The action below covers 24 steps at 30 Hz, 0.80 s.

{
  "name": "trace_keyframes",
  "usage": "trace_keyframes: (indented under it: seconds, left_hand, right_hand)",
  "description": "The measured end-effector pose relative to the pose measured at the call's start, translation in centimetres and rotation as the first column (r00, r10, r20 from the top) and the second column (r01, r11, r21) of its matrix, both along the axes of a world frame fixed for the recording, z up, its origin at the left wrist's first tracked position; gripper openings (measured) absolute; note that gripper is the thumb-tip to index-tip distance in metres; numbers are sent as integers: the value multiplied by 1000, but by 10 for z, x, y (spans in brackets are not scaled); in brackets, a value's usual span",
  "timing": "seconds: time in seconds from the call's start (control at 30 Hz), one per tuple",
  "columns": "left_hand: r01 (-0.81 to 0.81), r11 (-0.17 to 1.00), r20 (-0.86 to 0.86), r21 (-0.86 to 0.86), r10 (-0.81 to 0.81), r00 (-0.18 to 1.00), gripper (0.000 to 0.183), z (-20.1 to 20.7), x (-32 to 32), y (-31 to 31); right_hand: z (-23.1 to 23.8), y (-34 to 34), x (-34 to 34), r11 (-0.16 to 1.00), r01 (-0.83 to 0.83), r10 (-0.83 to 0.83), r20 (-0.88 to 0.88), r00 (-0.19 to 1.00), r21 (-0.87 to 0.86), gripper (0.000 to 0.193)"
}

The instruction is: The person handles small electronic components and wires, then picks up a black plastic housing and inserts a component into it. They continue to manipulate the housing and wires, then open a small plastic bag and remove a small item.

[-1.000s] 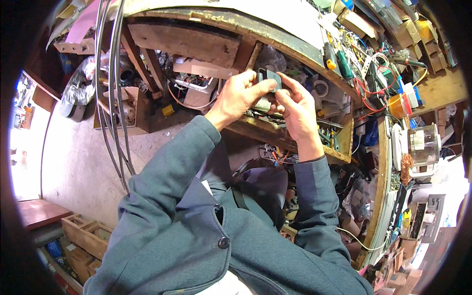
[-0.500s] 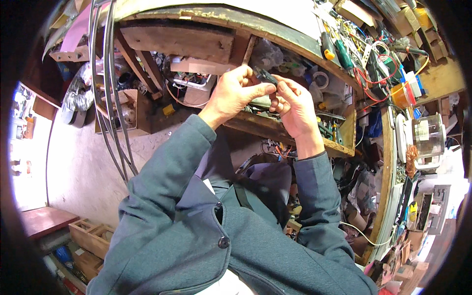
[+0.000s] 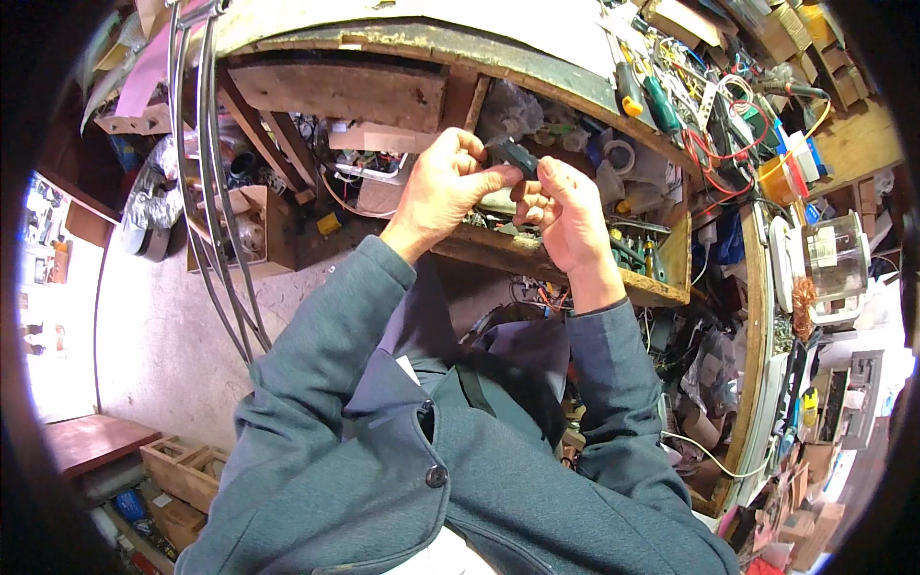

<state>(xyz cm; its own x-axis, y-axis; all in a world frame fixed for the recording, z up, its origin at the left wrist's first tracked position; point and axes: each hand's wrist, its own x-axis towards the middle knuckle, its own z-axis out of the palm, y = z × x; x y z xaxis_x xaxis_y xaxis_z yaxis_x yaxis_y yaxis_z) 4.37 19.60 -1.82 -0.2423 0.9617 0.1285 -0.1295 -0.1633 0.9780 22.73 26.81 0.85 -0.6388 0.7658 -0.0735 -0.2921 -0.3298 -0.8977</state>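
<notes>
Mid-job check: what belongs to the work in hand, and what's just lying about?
Work in hand: small dark object, held by the left hand, with the right hand at its end.

Apparently lying about: green-handled tool; clear jug; divided wooden box.

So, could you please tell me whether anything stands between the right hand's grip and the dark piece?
Nothing visible does: the left hand holds the dark piece, and the right hand is at its right end with no object in between. Whether they actually touch is hard to tell.

Head-worn fisheye, facing downward
</notes>
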Motion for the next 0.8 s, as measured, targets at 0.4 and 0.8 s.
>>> trace_keyframes:
  seconds: [0.4,0.8]
  left_hand:
    - [108,994,162,23,-110,981,28,5,-5,-5]
    - [-167,977,523,-130,211,826,11,-12,-44,-73]
  right_hand:
    - [2,-7,-8,964,108,-110,-4,994,242,54]
    - [7,-24,-15,878,0,-100,183,978,479,48]
